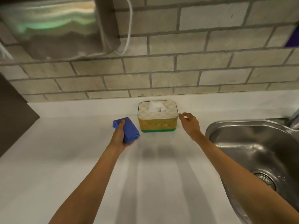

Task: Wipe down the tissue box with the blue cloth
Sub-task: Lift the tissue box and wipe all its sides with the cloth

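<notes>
The tissue box point(157, 122) stands on the white counter near the brick wall. It has a patterned white top with a tissue sticking out, yellow sides and a green base. My left hand point(119, 136) grips a folded blue cloth point(129, 130) just left of the box, apart from it. My right hand point(189, 122) hovers at the box's upper right corner with fingers loosely curled and nothing in them; the fingertips are at or almost at the box edge.
A steel sink point(252, 152) with a drain lies to the right. A metal appliance point(56, 28) with a white cable point(129, 29) hangs on the wall at upper left. A dark panel point(14, 117) borders the counter point(80, 159) on the left.
</notes>
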The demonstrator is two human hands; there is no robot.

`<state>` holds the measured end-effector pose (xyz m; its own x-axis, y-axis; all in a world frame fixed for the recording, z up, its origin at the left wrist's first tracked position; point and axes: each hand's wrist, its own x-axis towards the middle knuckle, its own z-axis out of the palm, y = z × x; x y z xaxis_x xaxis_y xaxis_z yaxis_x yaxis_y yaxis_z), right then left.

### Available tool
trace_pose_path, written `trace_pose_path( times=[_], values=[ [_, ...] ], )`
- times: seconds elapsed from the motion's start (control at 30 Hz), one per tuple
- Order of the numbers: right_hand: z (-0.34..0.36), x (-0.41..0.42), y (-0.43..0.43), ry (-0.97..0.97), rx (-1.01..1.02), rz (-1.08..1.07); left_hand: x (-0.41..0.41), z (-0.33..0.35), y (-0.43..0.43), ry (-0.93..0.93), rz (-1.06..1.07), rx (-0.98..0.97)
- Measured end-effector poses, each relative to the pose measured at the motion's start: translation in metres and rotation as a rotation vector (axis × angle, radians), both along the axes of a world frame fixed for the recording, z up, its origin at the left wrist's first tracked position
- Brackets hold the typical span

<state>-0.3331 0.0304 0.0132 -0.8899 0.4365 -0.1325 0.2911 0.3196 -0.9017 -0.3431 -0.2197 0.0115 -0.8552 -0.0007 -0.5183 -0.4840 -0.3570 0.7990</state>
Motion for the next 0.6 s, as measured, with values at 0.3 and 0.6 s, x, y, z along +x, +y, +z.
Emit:
trace_pose_path(
  times=[0.3,0.6],
  values=[
    [-0.029,-0.020,-0.001,0.007,-0.094,0.162,-0.056,-0.017,0.038,0.087,0.017,-0.422],
    [-0.033,-0.004,-0.008,0.075,-0.064,0.141,-0.045,-0.021,0.047,0.206,-0.052,-0.638]
  ],
)
